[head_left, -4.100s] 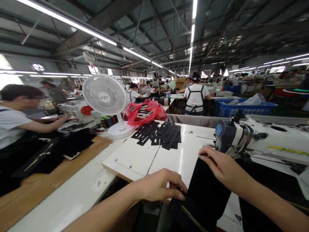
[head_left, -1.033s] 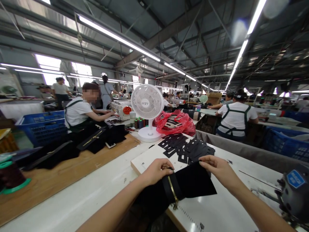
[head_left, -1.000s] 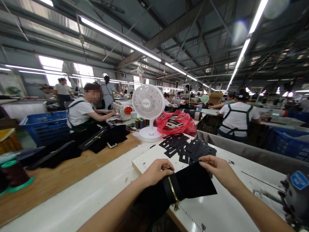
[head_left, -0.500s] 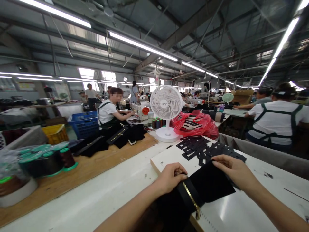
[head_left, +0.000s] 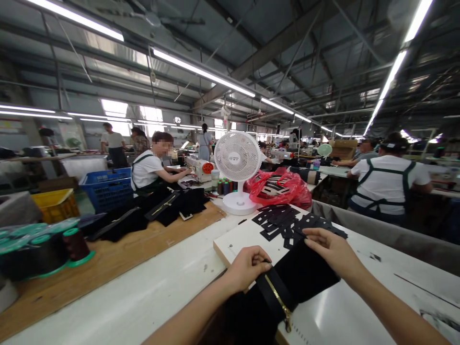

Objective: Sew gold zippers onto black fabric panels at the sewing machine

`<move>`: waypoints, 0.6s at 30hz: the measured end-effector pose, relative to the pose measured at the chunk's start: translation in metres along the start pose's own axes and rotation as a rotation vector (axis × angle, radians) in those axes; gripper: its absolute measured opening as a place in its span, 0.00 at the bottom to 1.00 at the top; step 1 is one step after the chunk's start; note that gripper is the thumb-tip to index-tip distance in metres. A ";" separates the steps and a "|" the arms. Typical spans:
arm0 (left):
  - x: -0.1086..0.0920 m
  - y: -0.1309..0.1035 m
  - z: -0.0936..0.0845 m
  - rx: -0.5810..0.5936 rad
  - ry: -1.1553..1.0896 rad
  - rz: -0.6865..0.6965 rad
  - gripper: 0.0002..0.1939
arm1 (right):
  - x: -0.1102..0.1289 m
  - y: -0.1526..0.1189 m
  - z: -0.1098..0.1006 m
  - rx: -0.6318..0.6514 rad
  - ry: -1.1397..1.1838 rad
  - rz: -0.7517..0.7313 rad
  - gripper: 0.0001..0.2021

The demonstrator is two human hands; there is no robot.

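Observation:
A black fabric piece (head_left: 305,270) with a gold zipper (head_left: 277,296) stretches between my two hands over the white worktop. My left hand (head_left: 248,266) pinches its upper edge beside the top end of the zipper. At the far right corner, my right hand (head_left: 328,247) grips the same fabric between thumb and fingers. The zipper's pull hangs at the lower end, near the board's edge. Just beyond the fabric, flat black cut-out pieces (head_left: 280,220) lie in a loose pile on a white board (head_left: 240,237).
Behind the board stand a white fan (head_left: 237,158) and a red plastic bag (head_left: 283,189). To the left, thread spools (head_left: 75,244) and black zippered pieces (head_left: 168,208) lie on a brown board (head_left: 143,251). One co-worker (head_left: 149,167) sits at a sewing machine (head_left: 201,170); another person (head_left: 384,182) is at right.
The view has turned slightly right, so most things sit further left. Both hands keep their hold on the black fabric, which looks nearly unchanged.

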State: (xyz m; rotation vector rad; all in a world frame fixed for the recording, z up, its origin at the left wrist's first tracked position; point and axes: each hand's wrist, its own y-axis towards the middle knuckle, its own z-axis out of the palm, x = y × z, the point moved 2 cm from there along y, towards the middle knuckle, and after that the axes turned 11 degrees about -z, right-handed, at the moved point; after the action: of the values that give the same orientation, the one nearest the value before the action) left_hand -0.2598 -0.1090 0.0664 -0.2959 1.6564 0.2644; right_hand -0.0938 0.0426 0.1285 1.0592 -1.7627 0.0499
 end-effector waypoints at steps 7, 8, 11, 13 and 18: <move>0.016 0.016 -0.005 -0.009 -0.087 -0.049 0.19 | -0.007 0.015 0.007 0.187 -0.052 0.062 0.16; 0.016 0.018 -0.005 -0.011 -0.089 -0.052 0.19 | -0.009 0.018 0.007 0.190 -0.078 0.058 0.16; 0.013 0.022 -0.003 0.013 -0.078 -0.055 0.16 | -0.007 0.020 0.008 0.106 -0.206 0.013 0.18; 0.007 0.021 0.001 0.052 -0.052 -0.051 0.13 | 0.002 0.013 0.011 0.034 -0.295 -0.056 0.25; -0.011 0.013 0.021 0.168 0.026 -0.017 0.13 | 0.024 -0.016 0.039 0.452 -0.409 -0.149 0.23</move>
State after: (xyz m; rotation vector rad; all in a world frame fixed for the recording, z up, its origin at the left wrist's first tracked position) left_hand -0.2430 -0.0895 0.0755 -0.1876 1.6894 0.1082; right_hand -0.1138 -0.0009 0.1228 1.6144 -2.0868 0.1536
